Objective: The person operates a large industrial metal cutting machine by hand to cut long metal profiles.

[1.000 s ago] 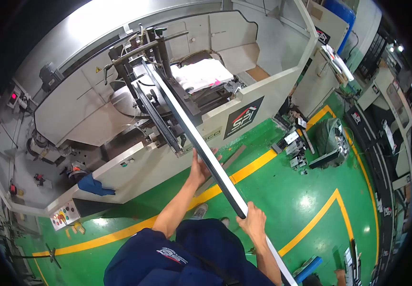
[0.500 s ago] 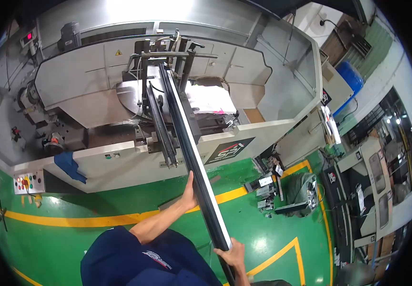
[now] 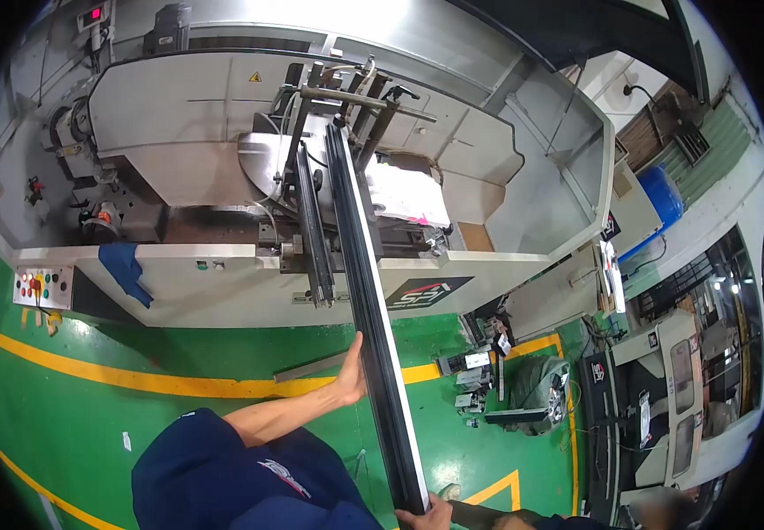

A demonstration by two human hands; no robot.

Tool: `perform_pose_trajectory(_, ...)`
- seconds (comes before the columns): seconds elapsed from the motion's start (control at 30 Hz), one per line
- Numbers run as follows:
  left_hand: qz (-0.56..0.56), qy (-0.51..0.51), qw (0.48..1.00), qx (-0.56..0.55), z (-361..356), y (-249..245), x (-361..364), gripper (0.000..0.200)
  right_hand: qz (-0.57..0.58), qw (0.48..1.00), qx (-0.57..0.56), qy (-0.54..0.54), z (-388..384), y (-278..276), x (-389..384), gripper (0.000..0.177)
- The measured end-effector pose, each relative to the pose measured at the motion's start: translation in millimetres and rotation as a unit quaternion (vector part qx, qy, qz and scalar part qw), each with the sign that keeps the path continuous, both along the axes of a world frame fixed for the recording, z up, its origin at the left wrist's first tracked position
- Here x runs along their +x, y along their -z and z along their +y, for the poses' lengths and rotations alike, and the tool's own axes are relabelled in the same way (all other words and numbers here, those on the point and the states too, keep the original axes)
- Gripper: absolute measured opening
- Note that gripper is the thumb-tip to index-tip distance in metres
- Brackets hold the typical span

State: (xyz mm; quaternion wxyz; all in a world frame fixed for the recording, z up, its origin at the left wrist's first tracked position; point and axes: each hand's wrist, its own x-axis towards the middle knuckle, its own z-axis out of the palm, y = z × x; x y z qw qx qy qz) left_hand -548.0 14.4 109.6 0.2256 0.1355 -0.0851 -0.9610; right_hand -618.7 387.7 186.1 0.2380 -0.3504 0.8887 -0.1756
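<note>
A long black profile (image 3: 366, 296) with a white strip along its right side slants from the bottom of the view up into the machine. Its far end lies beneath the machine's clamp bars (image 3: 364, 102). My left hand (image 3: 351, 378) supports the profile's left side, thumb pointing up along it and fingers partly hidden underneath. Near the bottom edge, my right hand (image 3: 426, 515) is closed around the profile's near part; the frame cuts it off. A shorter dark profile (image 3: 315, 234) lies in the machine, to the left of the held one, touched by neither hand.
A pale machine housing (image 3: 488, 269) spans the front, with a round metal table (image 3: 258, 163) inside. A button panel (image 3: 41, 287) is at left, near a blue cloth (image 3: 125, 272). Metal parts (image 3: 473, 380) and a wrapped bundle (image 3: 541, 389) stand on the green floor at right.
The view has shifted, and the machine sits farther right in it. My right hand is lower in the picture. Both hands still hold the profile, and a dark-clothed leg shows at the bottom.
</note>
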Motion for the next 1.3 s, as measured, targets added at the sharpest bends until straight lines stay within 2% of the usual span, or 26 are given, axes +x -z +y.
perform_pose_trajectory(0.07,-0.003,0.002,1.0,-0.014,0,1,-2,0.075,-0.015,1.0,-0.002,-0.002,8,-22,3,0.055)
perform_pose_trajectory(0.2,-0.007,0.008,0.999,-0.041,-3,-10,3,0.073,-0.119,0.993,0.008,0.025,36,-54,2,0.054)
perform_pose_trajectory(0.37,-0.06,0.016,0.995,-0.082,21,-17,2,0.068,-0.206,0.975,0.056,0.062,57,-86,-3,0.066)
perform_pose_trajectory(0.43,-0.088,0.035,0.992,-0.088,32,-22,8,0.066,-0.202,0.976,0.052,0.056,72,-85,-9,0.068)
perform_pose_trajectory(0.47,-0.106,0.036,0.99,-0.086,37,-29,12,0.065,-0.249,0.965,0.081,0.035,84,-75,-22,0.072)
perform_pose_trajectory(0.57,-0.097,0.055,0.985,-0.13,42,-18,18,0.058,-0.315,0.943,0.044,0.099,97,-69,-26,0.077)
perform_pose_trajectory(0.6,-0.082,0.063,0.983,-0.152,43,-12,19,0.055,-0.324,0.942,0.065,0.057,98,-70,-30,0.068)
perform_pose_trajectory(0.7,-0.185,0.028,0.961,-0.204,49,-14,23,0.044,-0.341,0.936,0.07,0.061,95,-66,-30,0.067)
perform_pose_trajectory(0.73,-0.173,0.018,0.963,-0.204,48,-17,27,0.04,-0.345,0.934,0.068,0.066,93,-63,-29,0.066)
perform_pose_trajectory(0.83,-0.23,-0.002,0.945,-0.233,53,-47,35,0.038,-0.36,0.927,0.066,0.081,89,-54,-26,0.065)
perform_pose_trajectory(1.03,-0.28,-0.056,0.913,-0.291,45,-34,39,0.047,-0.393,0.911,0.058,0.111,86,-40,-23,0.062)
perform_pose_trajectory(1.07,-0.28,-0.082,0.914,-0.283,44,-43,39,0.04,-0.399,0.908,0.055,0.117,86,-37,-23,0.062)
perform_pose_trajectory(1.3,-0.362,-0.098,0.88,-0.292,23,-55,35,0.049,-0.454,0.868,0.027,0.2,76,1,-16,0.059)
